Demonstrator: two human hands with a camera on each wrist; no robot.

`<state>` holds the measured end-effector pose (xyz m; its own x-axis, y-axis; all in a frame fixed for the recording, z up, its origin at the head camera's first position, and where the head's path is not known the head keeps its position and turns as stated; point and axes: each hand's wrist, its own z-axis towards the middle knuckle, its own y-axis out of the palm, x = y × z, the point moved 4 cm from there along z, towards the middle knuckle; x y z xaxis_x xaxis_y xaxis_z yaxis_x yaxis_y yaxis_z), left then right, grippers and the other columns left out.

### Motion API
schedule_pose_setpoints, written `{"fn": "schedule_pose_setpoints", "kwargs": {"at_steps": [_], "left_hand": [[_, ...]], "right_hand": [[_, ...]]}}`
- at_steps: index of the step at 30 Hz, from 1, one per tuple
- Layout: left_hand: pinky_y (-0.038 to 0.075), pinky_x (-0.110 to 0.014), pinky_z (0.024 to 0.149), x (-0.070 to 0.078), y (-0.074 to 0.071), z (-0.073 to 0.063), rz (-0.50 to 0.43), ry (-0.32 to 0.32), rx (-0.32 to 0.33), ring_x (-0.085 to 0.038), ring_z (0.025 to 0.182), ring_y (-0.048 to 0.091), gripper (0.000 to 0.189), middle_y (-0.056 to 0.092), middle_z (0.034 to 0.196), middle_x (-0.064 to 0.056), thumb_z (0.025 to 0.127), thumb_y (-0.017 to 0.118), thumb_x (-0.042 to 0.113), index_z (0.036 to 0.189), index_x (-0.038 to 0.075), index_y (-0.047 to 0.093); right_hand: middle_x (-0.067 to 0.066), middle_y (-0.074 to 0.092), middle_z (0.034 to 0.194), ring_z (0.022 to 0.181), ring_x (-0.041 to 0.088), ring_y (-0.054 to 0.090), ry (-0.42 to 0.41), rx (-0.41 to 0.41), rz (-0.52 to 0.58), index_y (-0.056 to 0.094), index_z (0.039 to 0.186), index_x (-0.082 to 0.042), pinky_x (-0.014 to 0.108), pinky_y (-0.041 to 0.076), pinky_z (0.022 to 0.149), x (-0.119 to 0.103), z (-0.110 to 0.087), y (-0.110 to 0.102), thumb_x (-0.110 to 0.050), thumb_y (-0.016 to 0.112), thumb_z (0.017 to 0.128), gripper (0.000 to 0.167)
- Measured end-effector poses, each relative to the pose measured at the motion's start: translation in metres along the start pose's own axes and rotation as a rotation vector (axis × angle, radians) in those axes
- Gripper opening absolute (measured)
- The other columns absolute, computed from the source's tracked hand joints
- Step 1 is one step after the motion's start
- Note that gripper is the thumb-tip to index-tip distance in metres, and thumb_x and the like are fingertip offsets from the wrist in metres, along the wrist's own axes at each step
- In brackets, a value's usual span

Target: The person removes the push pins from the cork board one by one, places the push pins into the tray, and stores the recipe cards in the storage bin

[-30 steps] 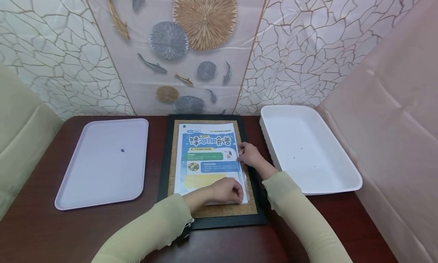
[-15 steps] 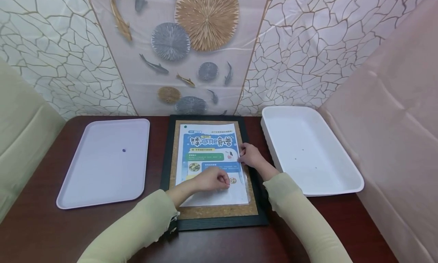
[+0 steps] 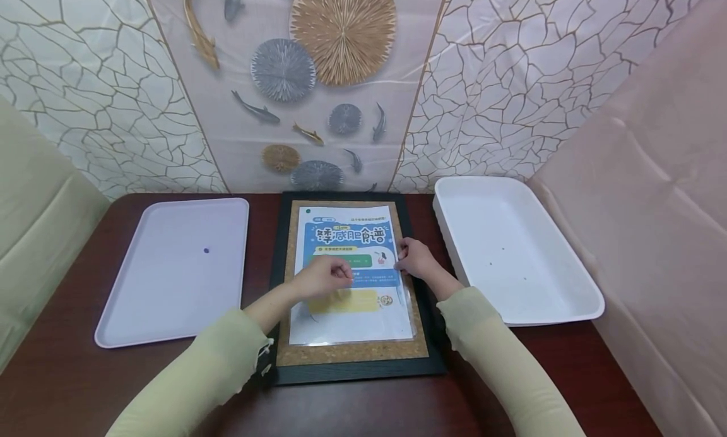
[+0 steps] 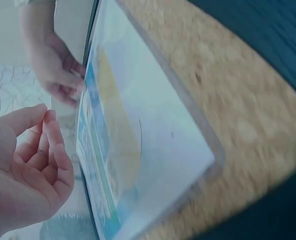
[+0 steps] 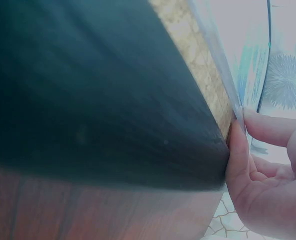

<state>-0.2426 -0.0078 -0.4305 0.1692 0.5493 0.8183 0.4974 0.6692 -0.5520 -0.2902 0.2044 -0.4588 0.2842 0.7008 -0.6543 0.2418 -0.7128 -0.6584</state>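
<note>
A printed poster (image 3: 346, 326) in a clear plastic cover lies on a black-framed cork board (image 3: 363, 352). A small green dot, like a pushpin head (image 3: 308, 211), marks its upper left corner. My left hand (image 3: 322, 277) is over the poster's left middle. In the left wrist view its thumb and forefinger tips meet, with nothing visible between them. My right hand (image 3: 416, 258) pinches the poster's right edge between thumb and forefinger (image 5: 237, 150). A thin, dark, curved line (image 4: 141, 135) crosses the poster's lower part.
To the left lies a shallow lavender tray (image 3: 170, 285) with a small purple object (image 3: 207, 251) in it. A deep white tub (image 3: 511, 266) with several dark specks stands at the right. A patterned cloth (image 3: 343, 153) hangs behind the dark wooden table (image 3: 363, 405).
My left hand has lifted off the poster's lower right corner and moved up and left across it, uncovering the lower part. The right hand has stayed at the right edge.
</note>
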Motion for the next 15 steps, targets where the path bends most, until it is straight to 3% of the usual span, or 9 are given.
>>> {"fn": "schedule_pose_setpoints", "kwargs": {"at_steps": [7,15], "left_hand": [[0.044,-0.023,0.063,-0.016,-0.020,-0.007,-0.032,-0.028,0.067,-0.014,0.073,0.055,0.009,0.061,0.083,-0.006,0.087,0.062,0.011,0.092,0.003,0.065],[0.046,-0.023,0.066,-0.038,-0.041,-0.017,-0.005,-0.044,0.174,-0.015,0.079,0.057,0.013,0.063,0.088,-0.009,0.089,0.060,0.013,0.095,0.003,0.066]], "right_hand": [[0.013,0.052,0.094,0.088,0.022,0.056,-0.007,-0.001,-0.007,0.037,0.138,-0.001,0.022,0.048,0.067,0.000,0.000,0.000,-0.002,0.064,0.085,0.060],[0.014,0.053,0.096,0.089,0.022,0.056,-0.010,0.006,-0.014,0.037,0.139,-0.001,0.023,0.049,0.068,0.000,0.000,0.000,-0.002,0.064,0.085,0.060]]}}
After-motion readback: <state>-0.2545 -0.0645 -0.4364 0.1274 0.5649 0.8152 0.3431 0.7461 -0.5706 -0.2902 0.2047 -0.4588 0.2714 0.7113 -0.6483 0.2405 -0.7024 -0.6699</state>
